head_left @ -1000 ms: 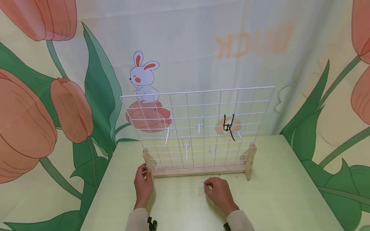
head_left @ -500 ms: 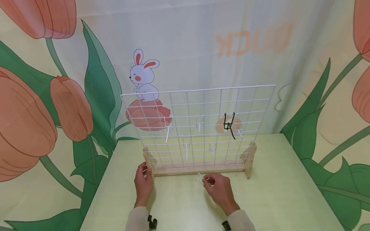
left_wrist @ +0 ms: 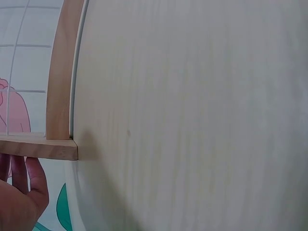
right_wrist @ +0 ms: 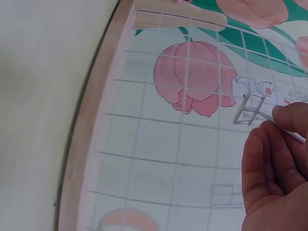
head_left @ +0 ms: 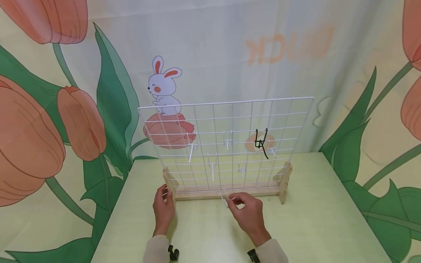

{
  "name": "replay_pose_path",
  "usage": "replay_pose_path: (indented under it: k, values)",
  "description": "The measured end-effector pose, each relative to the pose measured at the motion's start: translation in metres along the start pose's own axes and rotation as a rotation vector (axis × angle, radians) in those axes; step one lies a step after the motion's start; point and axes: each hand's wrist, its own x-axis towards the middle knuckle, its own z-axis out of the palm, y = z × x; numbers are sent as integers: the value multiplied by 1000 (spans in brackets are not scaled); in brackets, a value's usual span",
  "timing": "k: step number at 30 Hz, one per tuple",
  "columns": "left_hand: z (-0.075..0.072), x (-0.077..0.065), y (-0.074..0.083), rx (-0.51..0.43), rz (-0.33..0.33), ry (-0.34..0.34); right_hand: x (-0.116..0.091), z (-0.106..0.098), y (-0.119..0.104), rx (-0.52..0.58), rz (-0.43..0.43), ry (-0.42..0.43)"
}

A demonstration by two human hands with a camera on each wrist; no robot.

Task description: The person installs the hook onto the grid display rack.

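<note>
My right hand (head_left: 248, 215) pinches a white wire grid hook (right_wrist: 249, 109) by its prong between thumb and fingers. Its flat frame points away from the hand, in front of the rack's lower middle. The white wire grid rack (head_left: 232, 146) stands upright in a wooden base (head_left: 227, 193). At the rack's left end, the fingertips of my left hand (head_left: 163, 211) touch the outer side of the wooden foot (left_wrist: 38, 147); its thumb is out of sight in the left wrist view. A black hook (head_left: 260, 143) hangs at the grid's upper right.
Several white hooks hang on the grid, among them a long-pronged hook (head_left: 190, 152) at left and a lower hook (head_left: 212, 171). The pale table (head_left: 315, 215) reaches to a printed curtain (head_left: 210, 54) behind the rack.
My right hand has risen slightly and moved left towards the rack's base, turning the hook so its frame tilts up towards the grid. The left hand stays at the foot.
</note>
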Motion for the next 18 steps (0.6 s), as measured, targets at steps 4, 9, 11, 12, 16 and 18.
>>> replay_pose_path:
  k: [4, 9, 11, 12, 16, 18]
  values:
    - [-1, -1, 1, 2, -1, -3, 7, -1, -14, 40, -41, 14]
    - [-2, -2, 2, -1, 1, -8, 13, -2, -28, 69, -71, 37]
    - [-2, -2, 2, -2, 9, -8, 15, -2, -32, 74, -77, 43]
    - [-2, -2, 1, -5, 14, -8, 16, -3, -34, 78, -82, 45]
    - [-1, 0, 1, -4, 21, -3, 20, -4, -41, 87, -100, 47]
    - [-1, 0, 0, -1, 23, -2, 22, -5, -45, 94, -113, 48]
